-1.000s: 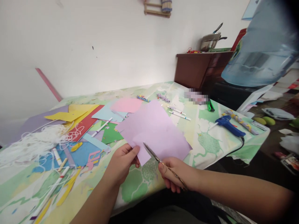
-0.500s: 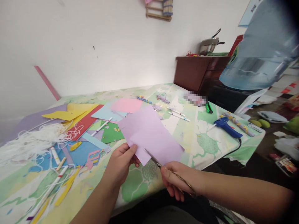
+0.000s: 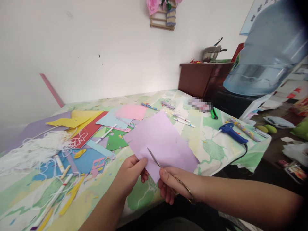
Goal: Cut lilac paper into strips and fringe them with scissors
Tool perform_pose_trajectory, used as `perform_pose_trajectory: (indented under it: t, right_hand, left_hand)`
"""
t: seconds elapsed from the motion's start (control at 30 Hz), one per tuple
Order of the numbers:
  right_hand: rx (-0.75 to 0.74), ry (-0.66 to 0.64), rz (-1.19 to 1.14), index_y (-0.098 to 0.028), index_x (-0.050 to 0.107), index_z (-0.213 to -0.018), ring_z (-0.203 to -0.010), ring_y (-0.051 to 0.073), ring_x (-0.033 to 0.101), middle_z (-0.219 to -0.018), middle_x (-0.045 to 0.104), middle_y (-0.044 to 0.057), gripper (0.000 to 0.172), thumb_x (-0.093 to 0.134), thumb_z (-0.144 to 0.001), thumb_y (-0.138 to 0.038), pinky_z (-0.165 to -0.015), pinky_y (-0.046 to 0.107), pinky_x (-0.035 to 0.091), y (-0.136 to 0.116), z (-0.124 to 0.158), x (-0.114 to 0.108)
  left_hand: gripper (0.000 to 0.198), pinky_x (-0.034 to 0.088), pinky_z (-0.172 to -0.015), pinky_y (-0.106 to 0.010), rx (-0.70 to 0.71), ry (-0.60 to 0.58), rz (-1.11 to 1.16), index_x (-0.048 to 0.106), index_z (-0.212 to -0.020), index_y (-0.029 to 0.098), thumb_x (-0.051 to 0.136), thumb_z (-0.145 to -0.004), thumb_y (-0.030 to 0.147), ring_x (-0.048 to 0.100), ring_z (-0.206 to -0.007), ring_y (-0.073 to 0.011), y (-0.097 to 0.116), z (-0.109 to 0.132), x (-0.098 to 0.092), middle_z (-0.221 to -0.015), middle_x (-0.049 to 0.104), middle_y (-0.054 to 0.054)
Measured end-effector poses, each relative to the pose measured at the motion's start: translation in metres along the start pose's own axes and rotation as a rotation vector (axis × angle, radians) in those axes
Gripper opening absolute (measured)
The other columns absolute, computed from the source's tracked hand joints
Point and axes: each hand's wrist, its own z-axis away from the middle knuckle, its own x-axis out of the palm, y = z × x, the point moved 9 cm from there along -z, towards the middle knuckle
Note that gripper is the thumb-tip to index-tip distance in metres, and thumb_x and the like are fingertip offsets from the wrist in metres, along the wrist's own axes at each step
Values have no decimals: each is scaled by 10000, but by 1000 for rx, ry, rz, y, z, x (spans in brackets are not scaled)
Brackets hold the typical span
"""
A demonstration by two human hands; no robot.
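A sheet of light purple paper (image 3: 163,138) is tilted above the near edge of the table. My left hand (image 3: 134,170) pinches its lower left edge, thumb on top and fingers beneath. My right hand (image 3: 178,183) grips a pair of scissors (image 3: 154,156) with gold-coloured handles. One scissor blade lies over the face of the paper, pointing up and left, just right of my left thumb. The lower blade is hidden, so I cannot tell how far the paper is cut.
White string (image 3: 40,147) lies tangled at left, near coloured sheets, paper scraps and markers (image 3: 184,122). A blue glue gun (image 3: 233,132) with a cord, and a green cutter (image 3: 213,113), lie at right. Beyond the table's right edge stands a large water bottle (image 3: 260,61).
The scissors and my right hand have shifted slightly left and down. The paper has turned and lowered a little. The camera view has tilted upward.
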Motion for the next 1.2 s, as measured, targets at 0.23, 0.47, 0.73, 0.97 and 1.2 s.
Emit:
perform_pose_trajectory:
  t: [0.23, 0.47, 0.73, 0.97, 1.2]
  right_hand:
    - [-26, 25, 47, -132, 432, -663, -437, 70, 451, -563, 471, 14, 584, 188, -674, -662, -465, 233, 413, -5, -2, 5]
    - [3, 115, 151, -143, 423, -644, -413, 71, 448, -494, 449, -9, 588, 221, -630, -695, -409, 203, 396, -5, 4, 1]
    - [22, 144, 251, -150, 431, -689, -362, 63, 431, -492, 462, -16, 555, 252, -652, -673, -328, 177, 350, 11, 0, -5]
    - [-11, 115, 287, -146, 444, -723, -361, 57, 424, -480, 458, -24, 507, 298, -680, -630, -313, 154, 331, 10, 0, -8]
    - [-21, 99, 313, -145, 449, -738, -357, 59, 425, -478, 452, -27, 478, 343, -679, -608, -314, 158, 344, 16, -4, -8]
  left_hand:
    - [344, 211, -345, -192, -48, -23, -79, 410, -330, 157, 447, -655, 261, 306, -293, -45, -5, 3, -1, -291, 372, 38]
    - [350, 171, -370, -208, -60, -51, -25, 381, -329, 167, 454, -647, 295, 268, -314, -49, -11, 4, -1, -293, 334, 44]
    - [308, 141, -364, -209, -59, -56, 52, 367, -330, 172, 445, -621, 235, 257, -296, -44, -7, 4, 1, -281, 322, 56]
    - [312, 132, -370, -217, -66, -65, 111, 349, -316, 174, 451, -609, 212, 253, -293, -44, -10, 4, 1, -270, 302, 59]
    - [264, 175, -346, -199, -37, 40, 190, 411, -413, 160, 501, -617, 302, 311, -296, -55, -11, 0, -9, -294, 374, 55]
